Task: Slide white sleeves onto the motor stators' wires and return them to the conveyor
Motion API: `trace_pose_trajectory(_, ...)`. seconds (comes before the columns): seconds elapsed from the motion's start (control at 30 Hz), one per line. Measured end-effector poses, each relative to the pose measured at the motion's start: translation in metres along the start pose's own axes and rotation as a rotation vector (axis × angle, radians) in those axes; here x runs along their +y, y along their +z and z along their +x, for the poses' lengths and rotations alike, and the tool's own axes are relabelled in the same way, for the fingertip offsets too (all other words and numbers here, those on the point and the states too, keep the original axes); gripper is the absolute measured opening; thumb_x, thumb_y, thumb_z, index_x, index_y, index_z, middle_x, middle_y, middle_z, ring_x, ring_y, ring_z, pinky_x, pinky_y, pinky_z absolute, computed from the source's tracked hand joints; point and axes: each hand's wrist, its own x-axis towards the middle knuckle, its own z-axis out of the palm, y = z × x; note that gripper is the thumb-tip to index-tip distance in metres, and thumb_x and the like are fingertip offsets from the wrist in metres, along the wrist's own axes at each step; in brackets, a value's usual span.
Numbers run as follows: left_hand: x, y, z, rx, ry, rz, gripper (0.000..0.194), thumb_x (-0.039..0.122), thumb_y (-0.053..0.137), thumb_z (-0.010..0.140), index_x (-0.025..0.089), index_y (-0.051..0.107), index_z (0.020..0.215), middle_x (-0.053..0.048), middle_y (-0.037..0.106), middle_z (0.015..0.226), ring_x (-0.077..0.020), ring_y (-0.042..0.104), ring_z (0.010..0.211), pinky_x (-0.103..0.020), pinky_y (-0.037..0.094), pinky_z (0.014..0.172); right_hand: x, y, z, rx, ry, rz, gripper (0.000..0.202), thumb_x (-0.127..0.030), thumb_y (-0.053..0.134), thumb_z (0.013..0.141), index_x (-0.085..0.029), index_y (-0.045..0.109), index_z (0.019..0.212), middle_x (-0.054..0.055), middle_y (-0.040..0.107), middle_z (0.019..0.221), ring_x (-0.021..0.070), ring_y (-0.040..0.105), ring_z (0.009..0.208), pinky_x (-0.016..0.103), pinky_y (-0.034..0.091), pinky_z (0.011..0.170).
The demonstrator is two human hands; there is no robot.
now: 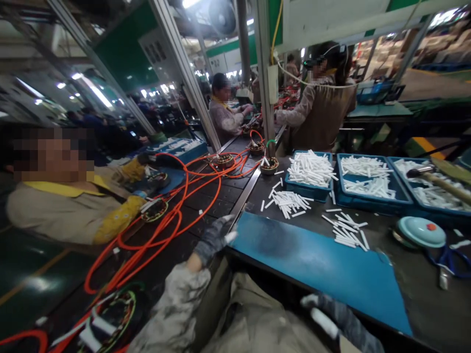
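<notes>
My left hand (215,240), in a grey glove with white fingertips, lies at the metal rail by the left corner of a blue mat (294,250). Its fingers are stretched out, and nothing shows in them. Below the mat's front edge, over my lap, my right hand (334,316) wears a similar glove. Its white-covered fingers are apart and hold nothing I can see. Beyond the mat are two loose piles of short white sticks (290,203), (348,229). A wound coil ring (127,314) with white strips sits at the lower left.
Blue bins (309,191) of white sticks line the back right. A light-blue round lidded case (421,231) and blue-handled pliers (447,262) lie at right. Orange cables (184,196) loop along the line with several coil rings (270,165). A co-worker (73,206) works opposite; others are farther back.
</notes>
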Motion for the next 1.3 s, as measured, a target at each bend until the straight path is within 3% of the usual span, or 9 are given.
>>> trace_pose_trajectory(0.07, -0.001, -0.002, 0.045, -0.058, 0.039, 0.289, 0.078, 0.035, 0.073, 0.078, 0.021, 0.048, 0.15, -0.013, 0.043, 0.159, -0.033, 0.037, 0.149, -0.05, 0.027, 0.126, 0.001, -0.009, 0.021, -0.08, -0.209, -0.054, 0.044, -0.033, 0.057, 0.091, -0.053, 0.065, 0.13, -0.001, 0.073, 0.127, 0.0248, 0.07, 0.116, 0.032, 0.059, 0.1)
trace_pose_trajectory(0.23, -0.041, -0.006, 0.097, -0.477, -0.011, 0.72, 0.123, 0.019, 0.088, 0.051, 0.036, 0.031, 0.158, -0.01, 0.012, 0.171, -0.041, 0.009, 0.157, -0.066, 0.01, 0.123, 0.013, -0.018, 0.06, 0.223, -0.371, -0.36, 0.036, -0.031, 0.055, 0.095, -0.034, 0.068, 0.129, 0.004, 0.077, 0.117, 0.0233, 0.075, 0.104, 0.036, 0.063, 0.091)
trace_pose_trajectory(0.37, -0.095, -0.021, 0.099, -0.366, -0.143, 0.714, 0.115, 0.019, 0.085, 0.053, 0.041, 0.036, 0.155, -0.007, 0.018, 0.17, -0.0391, 0.014, 0.156, -0.064, 0.013, 0.124, 0.015, -0.015, 0.064, 0.253, -0.469, -0.524, 0.031, -0.027, 0.05, 0.099, -0.028, 0.069, 0.124, 0.002, 0.078, 0.112, 0.0191, 0.075, 0.098, 0.031, 0.062, 0.085)
trace_pose_trajectory(0.5, -0.126, -0.045, 0.104, -0.193, -0.241, 0.731, 0.091, 0.017, 0.072, 0.068, 0.025, 0.043, 0.154, -0.02, 0.027, 0.165, -0.0485, 0.02, 0.152, -0.077, 0.016, 0.116, 0.016, -0.012, 0.068, 0.234, -0.562, -0.637, 0.031, -0.021, 0.049, 0.098, -0.026, 0.07, 0.119, 0.002, 0.078, 0.111, 0.0174, 0.075, 0.095, 0.029, 0.056, 0.085)
trace_pose_trajectory(0.63, -0.123, -0.063, 0.135, -0.144, -0.084, 0.652, 0.084, 0.021, 0.072, 0.072, 0.02, 0.045, 0.152, -0.017, 0.041, 0.159, -0.0381, 0.039, 0.147, -0.056, 0.034, 0.119, 0.019, -0.009, 0.07, 0.24, -0.608, -0.721, 0.034, -0.013, 0.05, 0.095, -0.023, 0.072, 0.118, 0.003, 0.078, 0.111, 0.0184, 0.074, 0.096, 0.032, 0.05, 0.089)
trace_pose_trajectory(0.73, -0.106, -0.068, 0.184, -0.078, 0.109, 0.572, 0.065, 0.028, 0.066, 0.085, 0.013, 0.048, 0.146, -0.013, 0.05, 0.154, -0.0264, 0.044, 0.144, -0.038, 0.033, 0.122, 0.018, -0.008, 0.069, 0.232, -0.624, -0.769, 0.033, -0.013, 0.051, 0.094, -0.023, 0.073, 0.115, 0.003, 0.079, 0.109, 0.0177, 0.074, 0.093, 0.031, 0.049, 0.09)
trace_pose_trajectory(0.9, -0.088, -0.072, 0.288, 0.128, 0.238, 0.465, 0.05, 0.038, 0.055, 0.098, -0.003, 0.051, 0.127, -0.023, 0.051, 0.148, -0.0301, 0.044, 0.14, -0.049, 0.02, 0.125, 0.016, -0.009, 0.067, 0.217, -0.559, -0.771, 0.031, -0.016, 0.052, 0.094, -0.026, 0.073, 0.115, 0.002, 0.079, 0.109, 0.0165, 0.074, 0.093, 0.029, 0.049, 0.09)
trace_pose_trajectory(1.03, -0.093, -0.075, 0.344, 0.241, 0.188, 0.4, 0.048, 0.037, 0.054, 0.098, -0.006, 0.049, 0.12, -0.029, 0.051, 0.144, -0.0336, 0.045, 0.136, -0.063, 0.021, 0.12, 0.016, -0.009, 0.064, 0.222, -0.527, -0.765, 0.032, -0.018, 0.052, 0.094, -0.025, 0.073, 0.116, 0.002, 0.079, 0.109, 0.016, 0.074, 0.094, 0.027, 0.049, 0.089)
trace_pose_trajectory(1.3, -0.095, -0.06, 0.364, 0.132, 0.115, 0.408, 0.049, 0.055, 0.062, 0.09, 0.006, 0.059, 0.092, -0.023, 0.068, 0.12, -0.0439, 0.044, 0.135, -0.081, 0.018, 0.108, 0.017, -0.006, 0.059, 0.217, -0.482, -0.803, 0.032, -0.02, 0.053, 0.093, -0.028, 0.073, 0.117, 0.0, 0.079, 0.111, 0.0159, 0.074, 0.097, 0.027, 0.05, 0.089)
